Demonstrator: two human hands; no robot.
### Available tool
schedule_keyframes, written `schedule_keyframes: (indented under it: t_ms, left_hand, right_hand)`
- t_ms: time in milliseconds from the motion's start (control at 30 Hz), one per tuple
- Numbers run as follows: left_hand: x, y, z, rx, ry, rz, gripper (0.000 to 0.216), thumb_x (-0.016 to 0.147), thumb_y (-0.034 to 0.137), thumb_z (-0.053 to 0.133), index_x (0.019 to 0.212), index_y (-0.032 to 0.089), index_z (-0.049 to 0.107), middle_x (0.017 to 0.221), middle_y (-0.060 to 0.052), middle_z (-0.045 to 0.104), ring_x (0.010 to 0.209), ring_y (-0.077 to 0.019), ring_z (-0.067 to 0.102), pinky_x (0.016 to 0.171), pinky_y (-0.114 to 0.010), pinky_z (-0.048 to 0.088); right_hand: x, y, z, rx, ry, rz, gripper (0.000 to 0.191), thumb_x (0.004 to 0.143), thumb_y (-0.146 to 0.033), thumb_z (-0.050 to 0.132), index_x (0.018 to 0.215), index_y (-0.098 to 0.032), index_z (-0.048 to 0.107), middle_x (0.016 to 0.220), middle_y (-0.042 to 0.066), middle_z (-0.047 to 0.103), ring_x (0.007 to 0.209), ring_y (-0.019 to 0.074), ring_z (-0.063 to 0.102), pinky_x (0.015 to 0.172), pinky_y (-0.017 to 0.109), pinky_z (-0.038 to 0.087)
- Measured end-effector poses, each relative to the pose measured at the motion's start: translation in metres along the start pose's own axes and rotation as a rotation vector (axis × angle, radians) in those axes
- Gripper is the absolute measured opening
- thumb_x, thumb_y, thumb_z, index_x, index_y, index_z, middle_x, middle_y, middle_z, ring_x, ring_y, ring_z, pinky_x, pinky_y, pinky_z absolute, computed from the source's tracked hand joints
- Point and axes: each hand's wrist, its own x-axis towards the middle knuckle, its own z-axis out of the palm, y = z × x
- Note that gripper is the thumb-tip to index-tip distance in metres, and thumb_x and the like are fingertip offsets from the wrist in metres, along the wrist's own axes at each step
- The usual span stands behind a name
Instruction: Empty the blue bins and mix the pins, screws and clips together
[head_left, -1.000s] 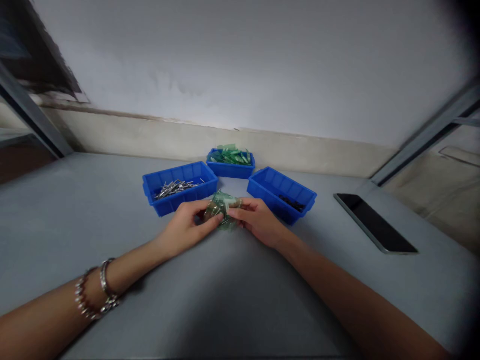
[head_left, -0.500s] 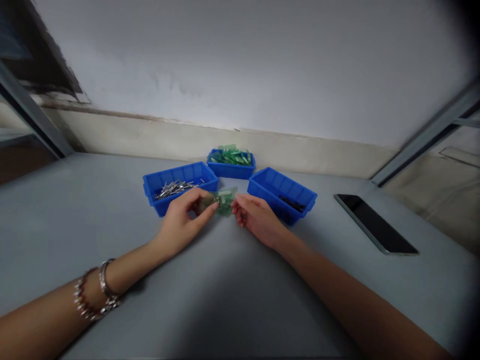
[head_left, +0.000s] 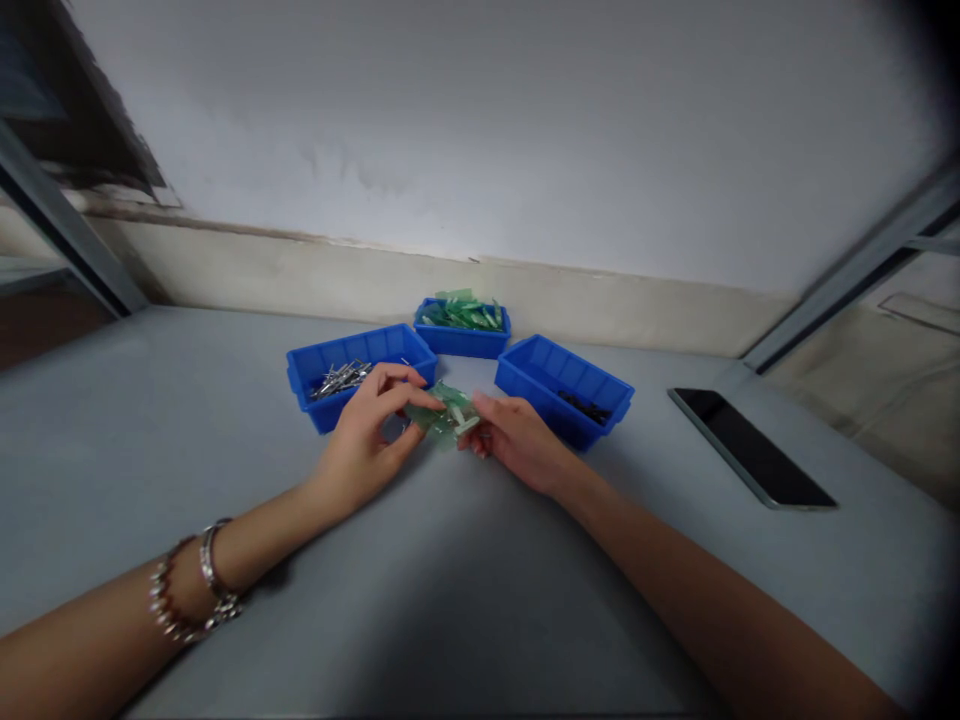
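A small bundle of translucent green plastic pieces is held just above the grey table, in front of three blue bins. My left hand pinches its left end with thumb and fingers curled. My right hand grips the right end, fingers closed round it. The left blue bin holds several silvery metal pins. The far blue bin is heaped with green plastic pieces. The right blue bin holds a few small dark parts.
A dark phone lies flat on the table at the right. A wall with a pale ledge runs behind the bins. Metal frame posts stand at the far left and right. A beaded bracelet is on my left wrist.
The green bundle has been lifted and turned between my hands. My left fingers moved up and over its left end. My right hand shifted slightly left, staying on the bundle.
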Motion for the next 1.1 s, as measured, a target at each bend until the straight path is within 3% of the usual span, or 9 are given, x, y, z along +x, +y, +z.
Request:
schedule_keyframes:
  t_ms: [267, 567, 733, 833, 1000, 1100]
  left_hand:
    - [-0.002, -0.004, 0.0, 0.049, -0.043, 0.032, 0.029, 0.076, 0.001, 0.045, 0.087, 0.022, 0.062, 0.104, -0.004, 0.047, 0.102, -0.0182, 0.047, 0.079, -0.031, 0.045]
    - [-0.002, -0.003, 0.002, 0.035, 0.008, -0.042, 0.03, 0.078, 0.007, 0.045, 0.105, 0.019, 0.05, 0.098, -0.005, 0.049, 0.081, -0.0145, 0.049, 0.067, -0.026, 0.046]
    - [-0.003, -0.007, 0.004, 0.063, 0.024, -0.066, 0.028, 0.079, 0.01, 0.046, 0.105, 0.019, 0.046, 0.096, -0.005, 0.05, 0.079, -0.0145, 0.05, 0.071, -0.03, 0.046]
    - [-0.003, -0.007, 0.005, 0.08, 0.016, -0.061, 0.027, 0.08, 0.011, 0.048, 0.105, 0.019, 0.045, 0.095, -0.004, 0.049, 0.079, -0.0145, 0.049, 0.071, -0.031, 0.045]
    - [-0.002, -0.004, 0.003, 0.1, 0.002, -0.033, 0.027, 0.078, 0.009, 0.048, 0.103, 0.018, 0.044, 0.093, -0.004, 0.048, 0.081, -0.0156, 0.049, 0.073, -0.032, 0.045]
    - [-0.001, -0.002, 0.001, 0.108, -0.005, -0.014, 0.027, 0.078, 0.008, 0.047, 0.103, 0.018, 0.044, 0.093, -0.004, 0.048, 0.082, -0.016, 0.049, 0.075, -0.032, 0.044]
  right_hand:
    - [0.001, 0.007, -0.004, -0.113, -0.015, 0.012, 0.021, 0.067, -0.037, 0.069, 0.065, -0.017, 0.064, 0.06, -0.002, 0.059, 0.053, 0.0082, 0.042, 0.055, 0.025, 0.031]
    - [0.001, 0.006, -0.004, -0.144, 0.013, -0.002, 0.02, 0.066, -0.034, 0.068, 0.061, -0.017, 0.059, 0.058, -0.003, 0.052, 0.053, 0.0087, 0.041, 0.053, 0.025, 0.031]
    - [-0.002, 0.002, 0.001, -0.174, 0.091, -0.08, 0.019, 0.07, -0.034, 0.062, 0.063, -0.018, 0.056, 0.057, -0.003, 0.046, 0.053, 0.0092, 0.039, 0.051, 0.025, 0.03]
    - [-0.006, -0.009, 0.005, -0.394, 0.265, -0.301, 0.016, 0.073, -0.032, 0.058, 0.065, -0.019, 0.054, 0.058, -0.003, 0.045, 0.054, 0.0102, 0.04, 0.051, 0.025, 0.03]
    - [0.001, -0.043, 0.01, -1.034, 0.478, -0.749, 0.011, 0.081, -0.027, 0.052, 0.08, -0.02, 0.061, 0.071, 0.002, 0.057, 0.065, 0.0142, 0.05, 0.062, 0.028, 0.038]
    - [0.022, -0.065, 0.013, -1.429, 0.502, -0.805, 0.02, 0.086, -0.021, 0.044, 0.09, -0.018, 0.063, 0.086, 0.008, 0.061, 0.085, 0.0198, 0.054, 0.073, 0.031, 0.039]
